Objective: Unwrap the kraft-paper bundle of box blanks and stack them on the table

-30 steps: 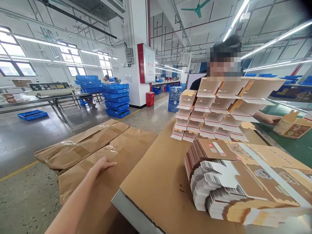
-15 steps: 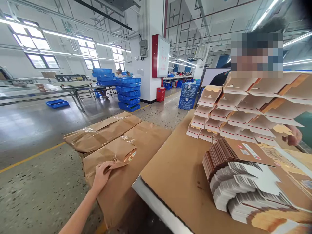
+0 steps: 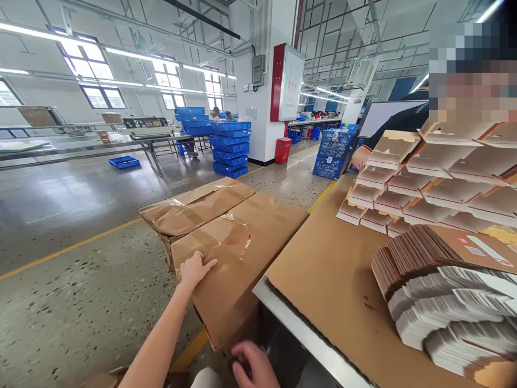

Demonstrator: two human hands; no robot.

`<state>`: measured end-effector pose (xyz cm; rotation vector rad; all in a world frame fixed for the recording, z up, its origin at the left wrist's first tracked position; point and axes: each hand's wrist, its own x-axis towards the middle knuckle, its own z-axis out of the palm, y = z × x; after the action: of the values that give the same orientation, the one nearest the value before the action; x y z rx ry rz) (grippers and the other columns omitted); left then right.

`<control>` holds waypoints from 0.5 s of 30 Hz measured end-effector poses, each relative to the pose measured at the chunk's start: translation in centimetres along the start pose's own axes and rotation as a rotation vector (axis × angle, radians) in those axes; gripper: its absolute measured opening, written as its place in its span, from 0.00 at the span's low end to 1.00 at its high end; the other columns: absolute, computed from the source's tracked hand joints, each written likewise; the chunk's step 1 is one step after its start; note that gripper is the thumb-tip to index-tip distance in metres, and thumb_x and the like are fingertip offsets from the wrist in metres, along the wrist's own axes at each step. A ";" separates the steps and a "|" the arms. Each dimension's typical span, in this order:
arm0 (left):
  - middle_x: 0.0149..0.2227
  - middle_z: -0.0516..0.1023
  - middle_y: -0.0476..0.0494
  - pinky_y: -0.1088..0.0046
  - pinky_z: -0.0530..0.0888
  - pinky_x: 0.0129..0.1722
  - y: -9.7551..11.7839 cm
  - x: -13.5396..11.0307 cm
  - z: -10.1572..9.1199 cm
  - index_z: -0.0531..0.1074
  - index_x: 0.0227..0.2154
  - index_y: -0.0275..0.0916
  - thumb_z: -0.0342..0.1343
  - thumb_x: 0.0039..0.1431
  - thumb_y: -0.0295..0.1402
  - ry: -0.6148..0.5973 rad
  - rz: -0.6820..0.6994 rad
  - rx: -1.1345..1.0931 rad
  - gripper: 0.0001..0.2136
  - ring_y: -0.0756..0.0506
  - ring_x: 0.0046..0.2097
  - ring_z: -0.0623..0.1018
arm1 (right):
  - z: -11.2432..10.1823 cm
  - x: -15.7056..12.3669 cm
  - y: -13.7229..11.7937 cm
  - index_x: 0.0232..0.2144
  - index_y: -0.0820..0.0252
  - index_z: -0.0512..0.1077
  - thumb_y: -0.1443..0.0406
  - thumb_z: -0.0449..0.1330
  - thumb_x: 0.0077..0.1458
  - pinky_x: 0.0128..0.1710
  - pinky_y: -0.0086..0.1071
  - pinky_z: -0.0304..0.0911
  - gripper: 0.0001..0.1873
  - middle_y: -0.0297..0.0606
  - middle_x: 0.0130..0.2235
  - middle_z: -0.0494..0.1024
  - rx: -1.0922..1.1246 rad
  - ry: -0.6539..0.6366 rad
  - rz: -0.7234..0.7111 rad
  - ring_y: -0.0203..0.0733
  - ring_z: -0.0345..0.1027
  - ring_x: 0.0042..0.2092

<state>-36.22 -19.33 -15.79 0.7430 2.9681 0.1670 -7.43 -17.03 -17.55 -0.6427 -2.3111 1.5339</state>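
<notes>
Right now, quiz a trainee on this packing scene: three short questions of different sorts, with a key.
1. True or false: the left hand rests on the nearer brown paper-wrapped bundle.
2. Multiple choice: where is the right hand? A) on the stack of flat cartons B) low at the near edge of the bundle, below the table C) on the blue crates
3. Fill in: the stack of flat cartons on the table lies on a sheet of ____.

Key: 1 true; 2 B; 3 cardboard.
</notes>
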 end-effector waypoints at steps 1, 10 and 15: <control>0.39 0.76 0.41 0.56 0.69 0.49 -0.1 0.4 -0.2 0.71 0.40 0.35 0.49 0.58 0.53 -0.021 0.017 0.003 0.24 0.43 0.45 0.75 | 0.4 2.3 -1.0 0.38 0.63 0.73 0.69 0.61 0.58 0.43 0.40 0.70 0.04 0.36 0.40 0.78 -0.006 0.011 -0.020 0.40 0.73 0.41; 0.31 0.78 0.41 0.64 0.69 0.38 -1.7 5.0 2.3 0.65 0.28 0.41 0.53 0.47 0.53 -0.233 0.194 -0.276 0.19 0.38 0.38 0.78 | 3.9 23.4 -0.4 0.50 0.72 0.66 0.71 0.55 0.52 0.53 0.63 0.53 0.22 0.65 0.56 0.65 -0.233 0.544 0.217 0.68 0.58 0.57; 0.30 0.76 0.48 0.70 0.69 0.34 -0.8 3.6 1.9 0.68 0.29 0.39 0.50 0.58 0.44 -0.362 0.176 -0.399 0.13 0.47 0.34 0.76 | 3.1 24.2 2.5 0.53 0.71 0.63 0.60 0.50 0.58 0.54 0.57 0.50 0.25 0.62 0.56 0.64 -0.315 0.587 0.322 0.65 0.54 0.58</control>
<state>-39.52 -18.16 -17.95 0.8662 2.4213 0.5514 -29.15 -6.21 -21.18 -1.3890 -2.0525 0.9053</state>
